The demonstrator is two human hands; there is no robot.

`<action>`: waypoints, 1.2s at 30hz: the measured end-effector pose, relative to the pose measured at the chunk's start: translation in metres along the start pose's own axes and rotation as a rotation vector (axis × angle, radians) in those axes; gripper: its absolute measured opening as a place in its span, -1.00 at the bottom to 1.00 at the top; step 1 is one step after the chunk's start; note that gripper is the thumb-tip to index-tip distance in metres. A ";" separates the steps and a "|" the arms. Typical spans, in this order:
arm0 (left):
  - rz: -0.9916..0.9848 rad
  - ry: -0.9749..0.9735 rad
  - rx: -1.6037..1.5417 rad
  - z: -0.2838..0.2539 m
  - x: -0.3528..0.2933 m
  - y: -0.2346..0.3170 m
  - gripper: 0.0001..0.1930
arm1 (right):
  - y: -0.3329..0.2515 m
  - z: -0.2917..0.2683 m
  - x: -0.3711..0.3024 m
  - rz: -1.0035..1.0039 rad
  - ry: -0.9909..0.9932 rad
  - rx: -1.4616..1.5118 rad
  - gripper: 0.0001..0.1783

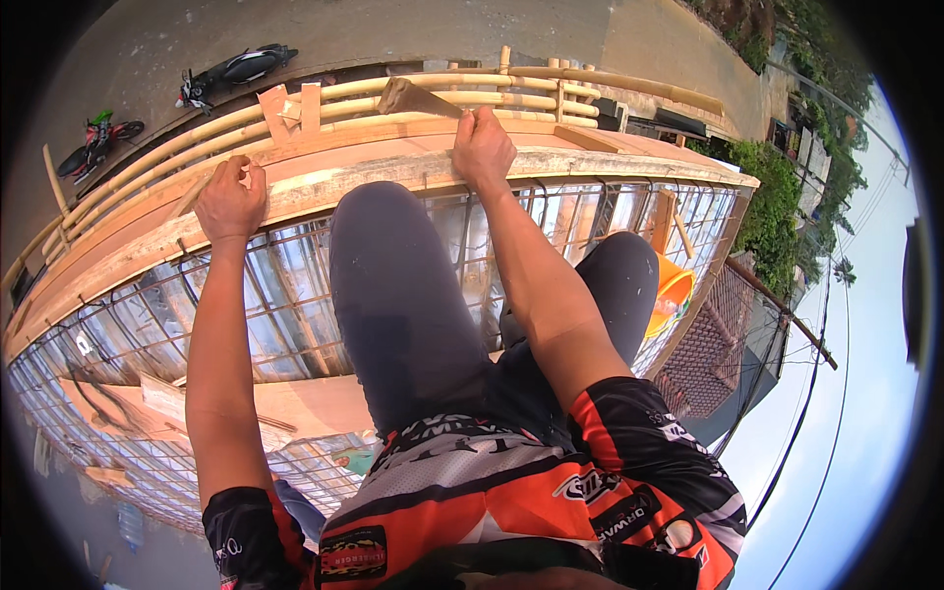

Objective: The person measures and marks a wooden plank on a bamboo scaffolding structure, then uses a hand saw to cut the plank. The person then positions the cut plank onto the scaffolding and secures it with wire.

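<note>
Right hand (482, 147) clenched on the handsaw (418, 98) at 12 o'clock over the edge board (344, 192); left hand (231, 202), 10 o'clock, grips that board; keep it braced, strokes level

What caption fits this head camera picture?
Right hand grips a wooden-handled hand saw; left hand steadies the long wooden plank.

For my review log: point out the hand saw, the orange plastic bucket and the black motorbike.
Hand saw (418, 98), head view, blade.
Orange plastic bucket (675, 287), head view, side wall.
Black motorbike (236, 69), head view, body.
</note>
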State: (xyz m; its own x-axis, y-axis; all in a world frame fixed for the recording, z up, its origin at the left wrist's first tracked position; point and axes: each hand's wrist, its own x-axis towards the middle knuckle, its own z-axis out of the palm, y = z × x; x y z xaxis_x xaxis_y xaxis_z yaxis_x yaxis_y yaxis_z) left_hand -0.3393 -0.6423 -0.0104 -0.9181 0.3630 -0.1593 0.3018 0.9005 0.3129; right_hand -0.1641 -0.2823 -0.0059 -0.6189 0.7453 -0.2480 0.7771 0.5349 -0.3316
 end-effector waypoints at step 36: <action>0.081 -0.182 -0.052 -0.011 0.012 0.010 -0.81 | -0.008 -0.004 0.090 -0.339 -0.413 -0.081 -0.79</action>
State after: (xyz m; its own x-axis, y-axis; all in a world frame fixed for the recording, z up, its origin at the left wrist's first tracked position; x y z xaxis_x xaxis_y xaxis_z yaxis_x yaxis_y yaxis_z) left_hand -0.3505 -0.6318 0.0006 -0.8284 0.4751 -0.2969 0.3546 0.8549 0.3786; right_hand -0.2257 -0.2182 -0.0218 -0.8177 0.3156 -0.4815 0.5219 0.7594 -0.3885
